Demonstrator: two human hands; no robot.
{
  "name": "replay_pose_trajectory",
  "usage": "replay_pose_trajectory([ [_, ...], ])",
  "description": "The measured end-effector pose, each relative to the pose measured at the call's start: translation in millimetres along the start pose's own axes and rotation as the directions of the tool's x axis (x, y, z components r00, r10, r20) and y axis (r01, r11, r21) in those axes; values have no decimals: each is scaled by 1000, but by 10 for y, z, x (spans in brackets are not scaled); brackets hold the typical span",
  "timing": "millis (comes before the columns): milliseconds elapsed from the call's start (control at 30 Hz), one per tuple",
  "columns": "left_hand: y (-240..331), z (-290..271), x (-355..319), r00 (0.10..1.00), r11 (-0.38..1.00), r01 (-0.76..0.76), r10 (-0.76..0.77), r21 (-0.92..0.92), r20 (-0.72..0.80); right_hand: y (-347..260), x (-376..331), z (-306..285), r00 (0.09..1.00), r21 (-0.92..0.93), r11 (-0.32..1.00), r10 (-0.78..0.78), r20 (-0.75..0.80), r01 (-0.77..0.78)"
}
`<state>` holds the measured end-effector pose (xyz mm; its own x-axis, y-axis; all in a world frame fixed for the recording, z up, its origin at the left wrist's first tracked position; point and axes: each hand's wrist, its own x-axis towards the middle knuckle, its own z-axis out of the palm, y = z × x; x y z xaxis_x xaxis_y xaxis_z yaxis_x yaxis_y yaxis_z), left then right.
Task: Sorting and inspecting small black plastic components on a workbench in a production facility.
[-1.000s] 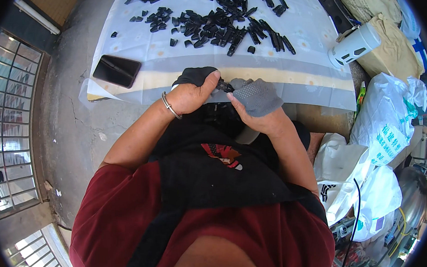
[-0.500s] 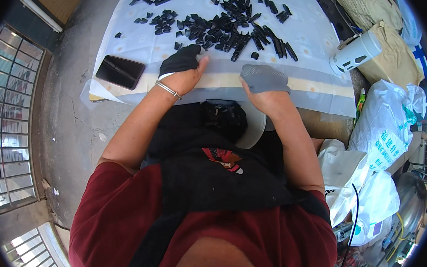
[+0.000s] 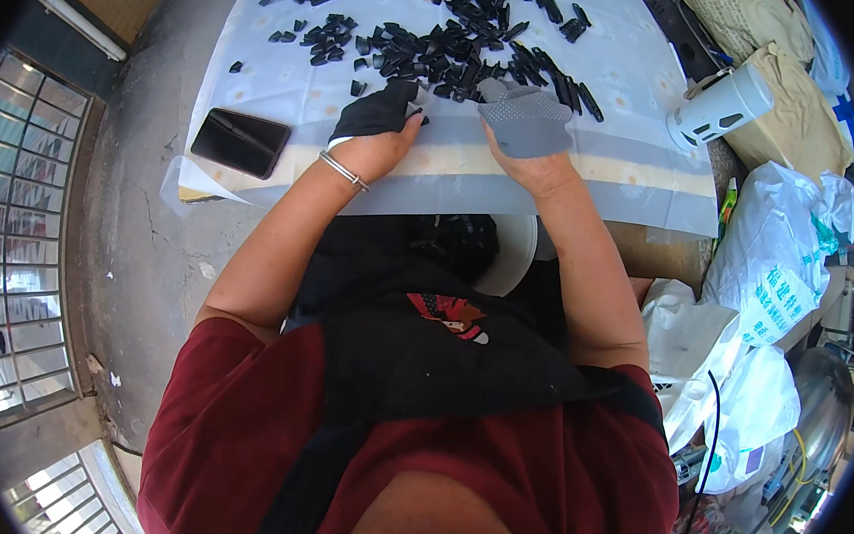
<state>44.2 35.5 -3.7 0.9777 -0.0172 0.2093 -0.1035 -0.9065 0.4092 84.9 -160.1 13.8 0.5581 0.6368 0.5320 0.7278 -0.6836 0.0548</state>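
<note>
My left hand [image 3: 379, 118], in a black glove with the thumb bare, is closed above the near part of the table. A small black plastic piece [image 3: 420, 116] shows at its thumb. My right hand [image 3: 527, 122], in a grey dotted glove, reaches the near edge of a loose pile of black plastic pieces [image 3: 433, 57]. Its fingertips are hidden among the pieces, so their grip does not show. Some pieces in the pile are short and blocky, others long and narrow. Below the table edge, a white round container [image 3: 518, 257] with black pieces in it sits at my lap.
A dark phone [image 3: 240, 142] lies on the left of the cloth-covered table [image 3: 292, 76]. On the right stands a white cylinder with cut-outs [image 3: 720, 107]. White plastic bags [image 3: 764, 253] and a tan sack [image 3: 795, 120] crowd the right side. A barred window [image 3: 18, 235] is at left.
My right hand has moved forward to the near edge of the pile. My left hand has shifted slightly right, and a small black piece now shows at its thumb.
</note>
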Motion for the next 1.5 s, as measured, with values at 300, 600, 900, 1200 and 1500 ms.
replay_pose_trajectory([
  [300, 191, -230, -336, 914, 843, -130, 305, -522, 266, -401, -374, -287, 990, 517, 853, -2, 140, -71],
  [600, 268, 106, -555, 999, 668, 38, -11, -743, 42, -588, -413, -328, 990, 415, 900, 139, 11, -131],
  [900, 298, -288, -460, 964, 730, 138, 57, -669, 261, -432, -474, -492, 982, 497, 850, 114, 148, -174],
  [1200, 355, -326, -448, 971, 800, 64, 88, -597, 222, -568, -390, -653, 999, 171, 985, -4, 39, -3],
  [1500, 370, -200, -473, 995, 792, -10, 70, -611, 74, -566, -472, -586, 999, 204, 978, 36, -30, -29],
])
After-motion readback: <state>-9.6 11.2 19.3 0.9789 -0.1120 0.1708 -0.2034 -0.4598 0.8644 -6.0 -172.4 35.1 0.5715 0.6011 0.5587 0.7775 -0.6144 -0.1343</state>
